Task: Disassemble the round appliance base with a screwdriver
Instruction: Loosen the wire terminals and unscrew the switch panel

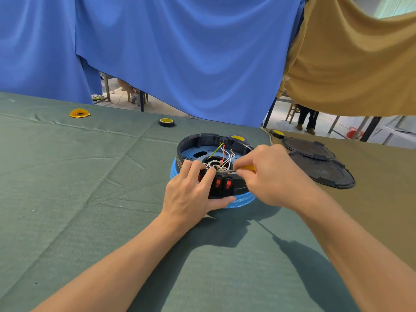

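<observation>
Working at a table [90, 199] under green cloth, with tan cloth [371, 221] over the right part and a blue curtain [180, 52] hanging behind. Near table middle, on the green cloth: round base [202, 138], open side up, black wall above a blue rim. Well apart to the right, on the tan cloth: two black covers [319, 167], one overlapping the other, already off. Outer shell stage done, by the look of it. Left hand [191, 192] clamped over the near rim of the base, fingers curled on top of the switch block [221, 184], thumb along the blue rim, steadying. Right hand [270, 174] closed round the screwdriver [242, 169], pinching the yellow handle, shaft pointing left into the wires [221, 159] just behind the switch block. Tip buried in the wire cluster, so cannot tell whether seated on a screw. Judging roughly midway: covers removed, insides exposed, but switch block, wiring and inner blue plate all in place and yet to come out. No loose screws visible anywhere. Farther back on the green cloth, untouched: tape roll [166, 122] and, well left of it, a yellow disc [80, 113].
</observation>
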{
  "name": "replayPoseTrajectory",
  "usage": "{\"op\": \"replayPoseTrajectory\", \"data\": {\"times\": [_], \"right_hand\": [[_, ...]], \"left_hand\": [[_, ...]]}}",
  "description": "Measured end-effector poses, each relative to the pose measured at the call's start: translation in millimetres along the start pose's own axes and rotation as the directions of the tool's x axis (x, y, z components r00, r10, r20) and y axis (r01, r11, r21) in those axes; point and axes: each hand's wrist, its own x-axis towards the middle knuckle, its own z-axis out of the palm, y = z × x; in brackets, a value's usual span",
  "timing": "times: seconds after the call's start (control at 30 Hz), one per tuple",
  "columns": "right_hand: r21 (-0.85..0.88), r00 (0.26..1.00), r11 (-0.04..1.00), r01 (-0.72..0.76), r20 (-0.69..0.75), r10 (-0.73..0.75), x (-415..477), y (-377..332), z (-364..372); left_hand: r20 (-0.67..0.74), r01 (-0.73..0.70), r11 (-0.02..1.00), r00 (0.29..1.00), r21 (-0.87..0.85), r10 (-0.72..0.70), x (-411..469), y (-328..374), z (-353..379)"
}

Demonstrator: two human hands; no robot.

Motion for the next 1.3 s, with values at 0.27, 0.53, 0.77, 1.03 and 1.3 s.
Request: {"op": "replayPoseTrajectory", "data": {"times": [0.27,0.53,0.77,1.03,1.3], "right_hand": [[-0.11,0.998,0.993,0.042,-0.048,-0.047,-8.3,-20.0,23.0],[-0.004,0.996,1.0,-0.014,-0.085,0.013,-8.7,-0.6,17.2],[0.033,0.997,0.999,-0.028,-0.076,0.031,-5.5,5.9,18.3],[0.054,0.991,0.998,-0.029,-0.127,0.036,-6.8,9.8,23.5],[0.24,0.957,0.967,-0.09,-0.249,0.151,-7.1,25.9,23.6]], "left_hand": [[0.011,-0.002,1.0,1.0,-0.03,0.002,3.7,2.3,-2.8],[0.002,0.004,0.999,1.0,-0.032,-0.004,1.5,0.7,-0.2],[0.009,0.012,1.0,1.0,-0.025,-0.012,1.7,1.6,-1.1],[0.041,0.013,0.999,0.999,-0.031,-0.012,3.5,2.1,-5.1],[0.041,-0.02,0.999,0.999,-0.046,0.022,1.4,-5.1,-4.5]]}}
